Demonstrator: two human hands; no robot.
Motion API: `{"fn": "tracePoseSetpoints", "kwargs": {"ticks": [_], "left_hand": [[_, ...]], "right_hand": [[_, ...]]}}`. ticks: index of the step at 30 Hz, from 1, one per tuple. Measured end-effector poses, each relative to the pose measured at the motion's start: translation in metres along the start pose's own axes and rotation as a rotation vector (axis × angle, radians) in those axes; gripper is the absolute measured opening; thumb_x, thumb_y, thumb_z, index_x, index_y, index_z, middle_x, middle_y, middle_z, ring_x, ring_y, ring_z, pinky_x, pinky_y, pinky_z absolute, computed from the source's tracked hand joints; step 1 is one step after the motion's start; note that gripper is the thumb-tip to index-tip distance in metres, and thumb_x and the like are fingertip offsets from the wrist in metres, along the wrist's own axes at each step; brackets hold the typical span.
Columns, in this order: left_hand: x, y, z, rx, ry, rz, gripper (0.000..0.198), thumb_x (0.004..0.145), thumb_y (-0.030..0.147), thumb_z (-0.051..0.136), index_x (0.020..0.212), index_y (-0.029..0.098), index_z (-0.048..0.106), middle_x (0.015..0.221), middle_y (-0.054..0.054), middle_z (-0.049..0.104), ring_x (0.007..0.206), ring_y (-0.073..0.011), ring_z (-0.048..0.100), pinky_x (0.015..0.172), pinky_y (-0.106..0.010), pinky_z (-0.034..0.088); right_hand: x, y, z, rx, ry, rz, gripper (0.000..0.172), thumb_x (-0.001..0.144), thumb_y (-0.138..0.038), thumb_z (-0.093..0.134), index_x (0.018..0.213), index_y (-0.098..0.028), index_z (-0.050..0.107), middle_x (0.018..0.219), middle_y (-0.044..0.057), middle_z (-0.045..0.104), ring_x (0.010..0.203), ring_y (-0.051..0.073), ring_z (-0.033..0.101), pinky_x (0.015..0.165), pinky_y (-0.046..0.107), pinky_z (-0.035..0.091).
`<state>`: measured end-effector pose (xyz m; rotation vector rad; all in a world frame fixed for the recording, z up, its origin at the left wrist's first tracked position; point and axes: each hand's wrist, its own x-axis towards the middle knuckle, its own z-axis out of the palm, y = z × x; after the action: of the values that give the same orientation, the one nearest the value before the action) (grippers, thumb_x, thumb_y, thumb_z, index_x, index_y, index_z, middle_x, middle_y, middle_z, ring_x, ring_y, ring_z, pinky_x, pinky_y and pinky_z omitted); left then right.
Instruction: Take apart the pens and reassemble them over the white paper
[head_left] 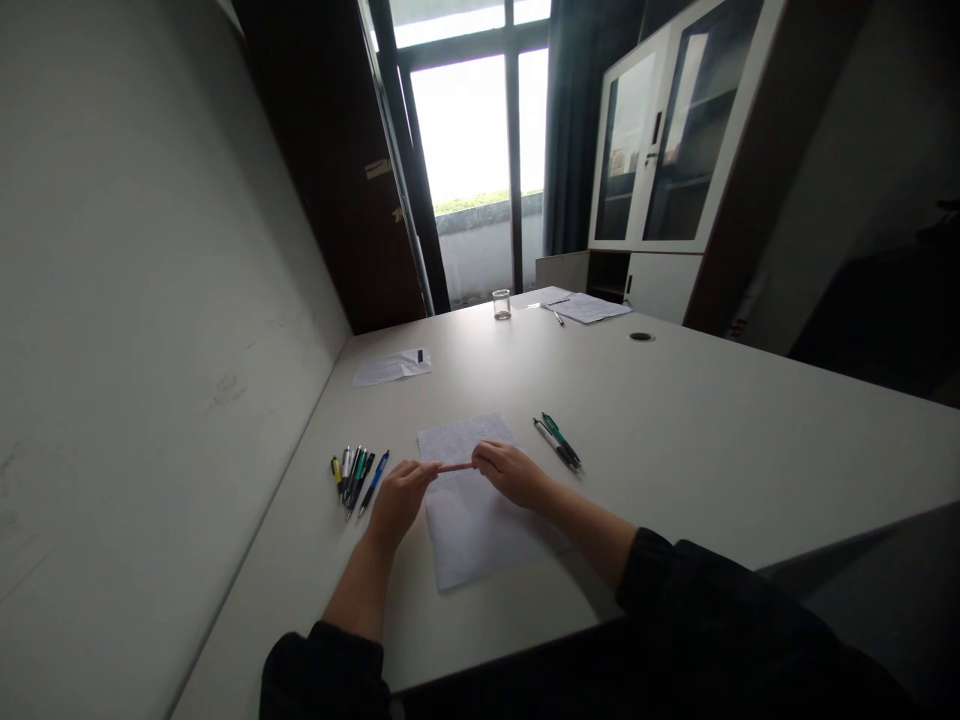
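Both of my hands are closed on a slim pinkish-red pen-like stick [455, 467], held level between them. My left hand [407, 490] grips one end, and my right hand [508, 472] grips the other; fingers cover both ends. Below them lies a sheet of paper [476, 540], its upper part filled with lines of writing. To the left of my left hand, several pens [356, 480] with yellow, silver, green, black and blue parts lie in a loose row. Beyond my right hand, two pens [556, 442], one green and one silver-black, rest side by side.
A white table [675, 450] stands against a wall [187, 350] on the left. Farther back are another sheet [392, 367], a clear glass [501, 305], stacked papers [589, 308] with a pen [559, 318], and a round cable hole [642, 337]. A cabinet [660, 150] stands behind.
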<state>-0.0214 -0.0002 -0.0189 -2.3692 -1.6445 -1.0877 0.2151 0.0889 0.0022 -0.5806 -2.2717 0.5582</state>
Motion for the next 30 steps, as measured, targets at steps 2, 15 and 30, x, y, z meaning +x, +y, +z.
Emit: {"fn": "tracePoseSetpoints", "kwargs": {"ticks": [2, 15, 30], "left_hand": [[0.0, 0.002, 0.0, 0.013, -0.004, -0.001, 0.025, 0.097, 0.023, 0.053, 0.118, 0.027, 0.065, 0.098, -0.005, 0.069, 0.092, -0.0198, 0.063, 0.084, -0.034, 0.051], [-0.001, -0.009, 0.002, -0.12, 0.136, -0.145, 0.014, 0.09, 0.033, 0.064, 0.096, 0.021, 0.069, 0.088, -0.004, 0.07, 0.077, -0.0172, 0.065, 0.072, -0.031, 0.054], [0.003, 0.001, 0.001, -0.422, 0.185, -0.34, 0.036, 0.083, 0.039, 0.07, 0.114, 0.022, 0.062, 0.08, -0.001, 0.072, 0.066, -0.0161, 0.068, 0.067, -0.029, 0.056]], "right_hand": [[0.0, -0.001, -0.001, -0.05, 0.001, -0.01, 0.015, 0.096, -0.023, 0.051, 0.087, -0.02, 0.061, 0.081, 0.003, 0.063, 0.073, 0.015, 0.057, 0.067, 0.025, 0.043], [0.003, 0.012, 0.003, -0.196, 0.009, -0.088, 0.008, 0.089, -0.028, 0.066, 0.088, -0.02, 0.068, 0.084, 0.005, 0.068, 0.081, 0.019, 0.059, 0.073, 0.031, 0.048], [0.0, -0.007, 0.004, -0.111, -0.054, -0.138, 0.016, 0.091, -0.02, 0.057, 0.103, -0.02, 0.067, 0.091, 0.006, 0.068, 0.073, 0.015, 0.062, 0.07, 0.026, 0.049]]}}
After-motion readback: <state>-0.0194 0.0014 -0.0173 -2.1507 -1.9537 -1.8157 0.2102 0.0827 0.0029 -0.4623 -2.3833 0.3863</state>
